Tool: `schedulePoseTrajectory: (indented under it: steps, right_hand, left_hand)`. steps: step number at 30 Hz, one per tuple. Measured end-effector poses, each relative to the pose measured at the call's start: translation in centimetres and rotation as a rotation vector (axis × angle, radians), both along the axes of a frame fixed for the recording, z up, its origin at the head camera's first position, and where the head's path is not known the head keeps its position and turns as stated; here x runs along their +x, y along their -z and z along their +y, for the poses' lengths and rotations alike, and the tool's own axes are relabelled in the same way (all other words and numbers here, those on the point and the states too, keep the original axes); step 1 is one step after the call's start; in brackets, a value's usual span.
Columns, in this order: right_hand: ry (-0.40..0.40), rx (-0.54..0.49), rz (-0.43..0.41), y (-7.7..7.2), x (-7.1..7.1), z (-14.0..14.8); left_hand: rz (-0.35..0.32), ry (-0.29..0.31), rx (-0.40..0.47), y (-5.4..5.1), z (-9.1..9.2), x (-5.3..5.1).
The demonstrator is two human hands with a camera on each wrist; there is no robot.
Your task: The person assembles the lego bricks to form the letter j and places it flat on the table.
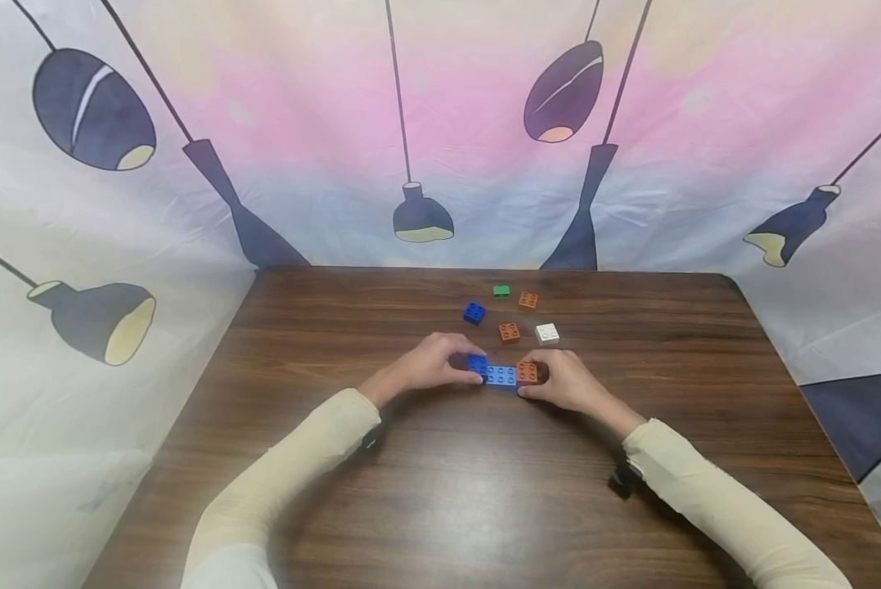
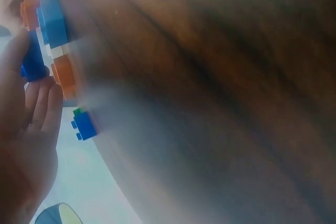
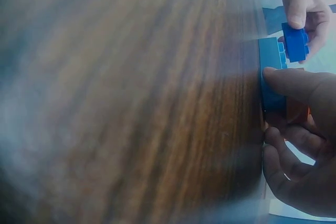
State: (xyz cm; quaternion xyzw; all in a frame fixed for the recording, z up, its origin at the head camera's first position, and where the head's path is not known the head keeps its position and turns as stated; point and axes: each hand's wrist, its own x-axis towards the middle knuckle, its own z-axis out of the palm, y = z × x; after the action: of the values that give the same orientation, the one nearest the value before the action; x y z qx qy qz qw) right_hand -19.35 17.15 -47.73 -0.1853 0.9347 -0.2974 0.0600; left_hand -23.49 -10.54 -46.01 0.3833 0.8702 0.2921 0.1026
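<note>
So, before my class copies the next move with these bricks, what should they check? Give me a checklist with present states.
1. Left hand grips the held dark blue brick: ok.
2. Right hand steadies the light blue brick: ok, thumb against its side.
3. Dark blue squared to light blue: not ok, tilted.
4. Held orange brick fully pressed down: cannot tell, fingers hide the join.
5. Light blue studs showing between the held bricks: ok.

Light-blue rectangular plastic brick [image 1: 501,376] lies studs up, square orange plastic brick [image 1: 528,372] stacked on its right end; right hand [image 1: 568,382] grips the pair. Square dark-blue plastic brick [image 1: 478,365], pinched in left hand [image 1: 434,362], sits at the light-blue's left end, contact unclear.
</note>
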Motion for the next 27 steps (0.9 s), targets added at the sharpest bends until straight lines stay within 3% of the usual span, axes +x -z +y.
schedulePoseTrajectory:
  steps: [13, 27]
  right_hand:
    - [0.005, -0.003, 0.001, 0.0, 0.1, 0.0]
    - [-0.004, 0.0, 0.004, 0.1, 0.0, 0.1]
  left_hand:
    - [0.009, 0.03, -0.011, 0.0, 0.5, 0.1]
    - [0.069, 0.047, -0.015, 0.4, 1.2, 0.3]
